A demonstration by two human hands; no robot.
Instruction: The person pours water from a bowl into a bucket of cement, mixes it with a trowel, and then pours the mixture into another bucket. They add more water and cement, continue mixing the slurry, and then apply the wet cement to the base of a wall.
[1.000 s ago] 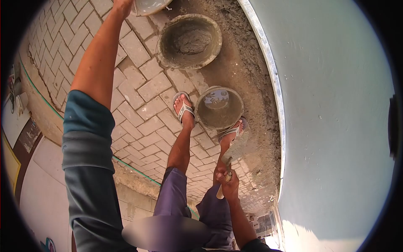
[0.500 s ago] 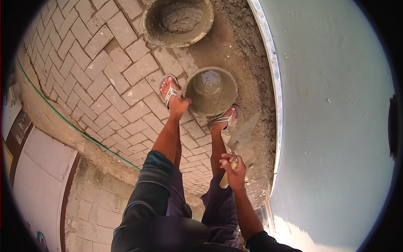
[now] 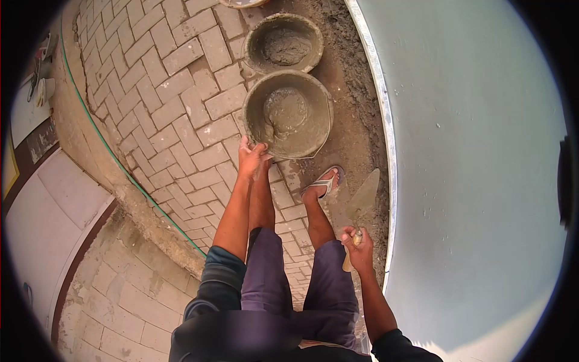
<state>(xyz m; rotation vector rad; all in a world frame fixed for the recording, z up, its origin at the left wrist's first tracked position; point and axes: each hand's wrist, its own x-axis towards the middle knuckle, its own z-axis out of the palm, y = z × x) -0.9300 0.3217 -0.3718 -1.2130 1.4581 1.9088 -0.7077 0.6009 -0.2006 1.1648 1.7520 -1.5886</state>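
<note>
My left hand [image 3: 252, 160] is closed on the near left rim of a round grey bucket [image 3: 321, 142], which has a thin wire handle. Watery grey cement mix lies in the bottom of this bucket. My right hand [image 3: 359, 248] is wrapped round the wooden handle of a pointed trowel [image 3: 366, 192], away from the bucket and over the ground by the wall. The trowel's blade points forward. Just beyond the bucket stands a mortar tub [image 3: 256, 54] with thick grey mortar [image 3: 286, 47] inside.
Interlocking paving blocks [image 3: 175, 108] cover the ground to the left, with a green hose [image 3: 114, 171] along their edge. To the right rises a smooth pale wall [image 3: 476, 151] with a light edge strip [image 3: 386, 108]. My sandaled foot [image 3: 325, 183] is near the bucket. Part of another container [image 3: 244, 3] shows at the top.
The bucket has moved forward with my left hand, close to the mortar tub, and its contents look stirred up. My right hand has shifted right with the trowel.
</note>
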